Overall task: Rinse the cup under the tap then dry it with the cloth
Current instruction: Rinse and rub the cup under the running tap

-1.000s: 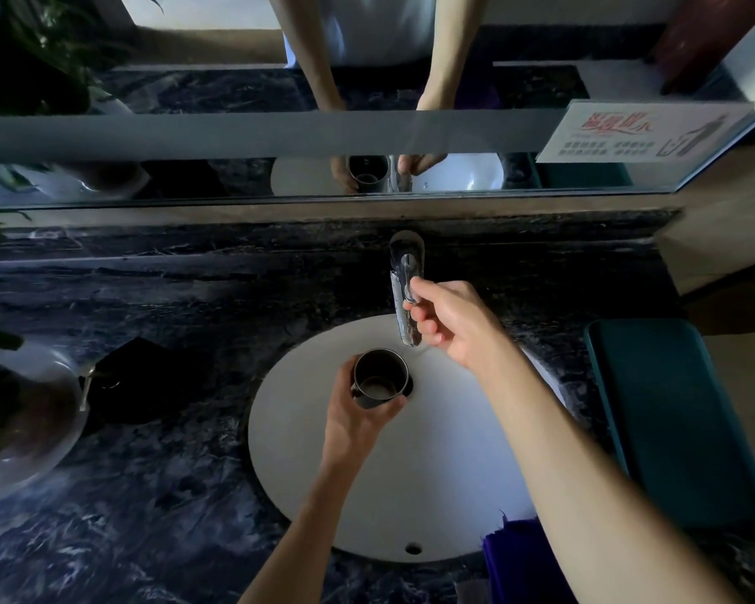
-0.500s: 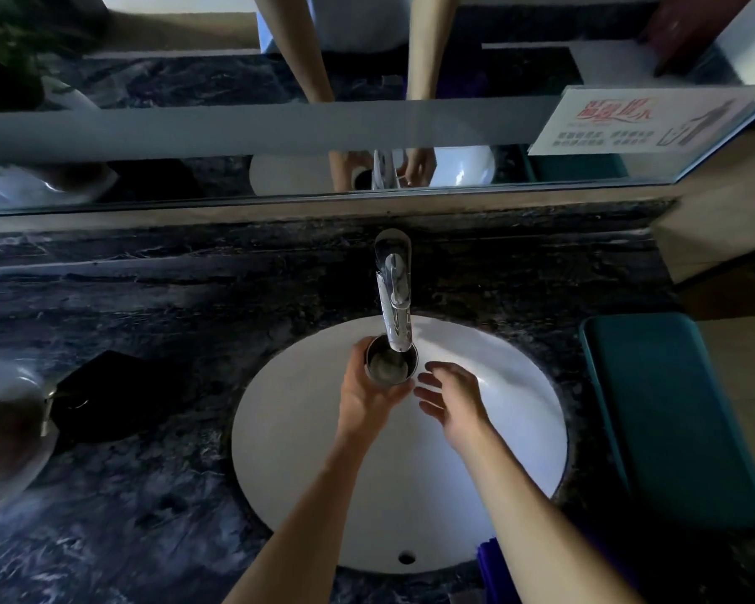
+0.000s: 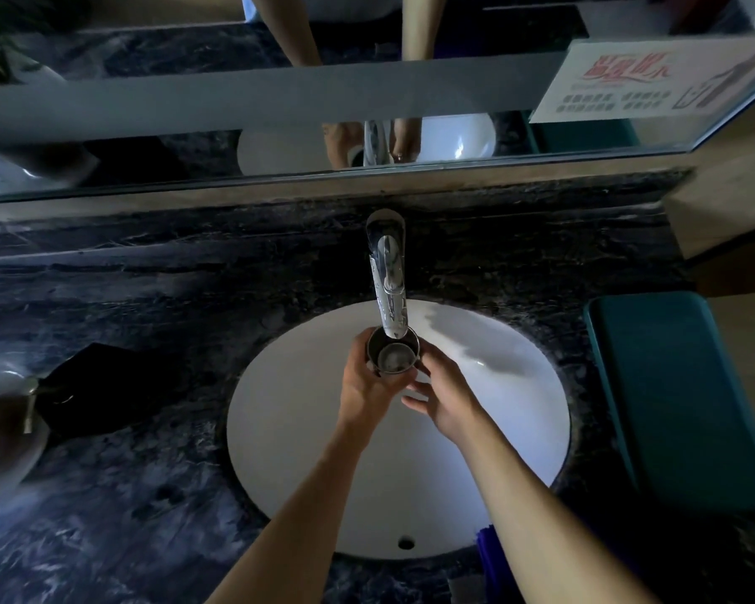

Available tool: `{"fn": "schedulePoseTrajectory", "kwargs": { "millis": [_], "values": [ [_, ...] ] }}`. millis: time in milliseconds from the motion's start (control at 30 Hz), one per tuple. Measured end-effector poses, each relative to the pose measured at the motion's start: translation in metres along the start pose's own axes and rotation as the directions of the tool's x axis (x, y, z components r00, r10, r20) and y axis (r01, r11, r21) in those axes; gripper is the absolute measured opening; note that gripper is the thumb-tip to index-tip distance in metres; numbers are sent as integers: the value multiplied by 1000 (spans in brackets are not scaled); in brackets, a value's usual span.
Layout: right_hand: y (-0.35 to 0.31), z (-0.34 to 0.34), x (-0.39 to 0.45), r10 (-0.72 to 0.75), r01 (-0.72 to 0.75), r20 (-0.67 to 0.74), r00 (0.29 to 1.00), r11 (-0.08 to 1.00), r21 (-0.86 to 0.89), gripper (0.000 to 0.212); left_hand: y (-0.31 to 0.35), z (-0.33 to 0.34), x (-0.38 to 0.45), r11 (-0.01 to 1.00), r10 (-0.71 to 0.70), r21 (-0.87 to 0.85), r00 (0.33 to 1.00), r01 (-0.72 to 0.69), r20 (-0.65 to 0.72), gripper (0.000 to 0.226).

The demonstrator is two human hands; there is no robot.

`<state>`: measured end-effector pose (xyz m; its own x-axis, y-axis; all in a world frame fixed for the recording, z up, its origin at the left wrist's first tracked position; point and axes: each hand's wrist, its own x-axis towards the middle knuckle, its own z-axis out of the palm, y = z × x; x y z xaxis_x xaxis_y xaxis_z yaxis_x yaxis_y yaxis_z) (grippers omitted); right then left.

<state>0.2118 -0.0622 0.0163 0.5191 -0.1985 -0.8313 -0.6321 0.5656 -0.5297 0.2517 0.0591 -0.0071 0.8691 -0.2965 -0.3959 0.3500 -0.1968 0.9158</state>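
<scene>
I am looking across the dark marble bench (image 3: 158, 507) from the left. Well off to the left of my fingers a dark folded thing (image 3: 101, 385) is lying on it; it may be the drying cloth, but it is too dim for me to say. A scrap of purple fabric (image 3: 491, 555) is also showing at the near edge, below my right forearm, and that could equally be the cloth.

Moving inward, my left hand (image 3: 367, 385) is wrapping its fingers round the side of the cup (image 3: 393, 357), grasping it firmly. The cup is sitting upright, mouth up, directly beneath the spout of the tap (image 3: 389, 294) and above the white sink (image 3: 288, 451). Something pale is glinting inside it, probably water collecting, though I cannot make out the stream itself.

Just right of the cup, my right hand (image 3: 443, 396) is lying against its far side, fingers loosely spread and released, steadying, not clasping.

I am judging that the rinsing step is under way and the drying not yet begun. The next move is calling for swirling and tipping the cup into the sink, closing the tap with the free right hand, then reaching for whichever cloth is the right one.
</scene>
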Motion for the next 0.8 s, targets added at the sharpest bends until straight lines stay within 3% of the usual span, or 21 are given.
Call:
{"fn": "schedulePoseTrajectory", "kwargs": {
  "millis": [100, 233, 600, 700, 800],
  "values": [
    [0, -1, 2, -11, 12, -94, 996, 1000, 11, 40, -1, 0, 4, 999, 8, -31, 999, -10, -48, 63],
    [2, -12, 7, -2, 17, -201, 980, 997, 75, 29, 0, 8, 2, 1000, -4, 0, 1000, 4, -4, 69],
    [9, -20, 13, 10, 10, -182, 983, 994, 107, 33, 4, 10, 3, 1000, 13, 4, 1000, -13, 3, 69],
    [8, -19, 11, -36, 43, -191, 981, 998, 36, 28, -1, 6, 1, 999, 30, 21, 1000, -30, -5, 70],
    [8, -19, 7, -191, 163, -223, 956, 977, -140, 31, -2, 1, 3, 999, 38, 5, 998, -38, -53, 68]
  ]
}}
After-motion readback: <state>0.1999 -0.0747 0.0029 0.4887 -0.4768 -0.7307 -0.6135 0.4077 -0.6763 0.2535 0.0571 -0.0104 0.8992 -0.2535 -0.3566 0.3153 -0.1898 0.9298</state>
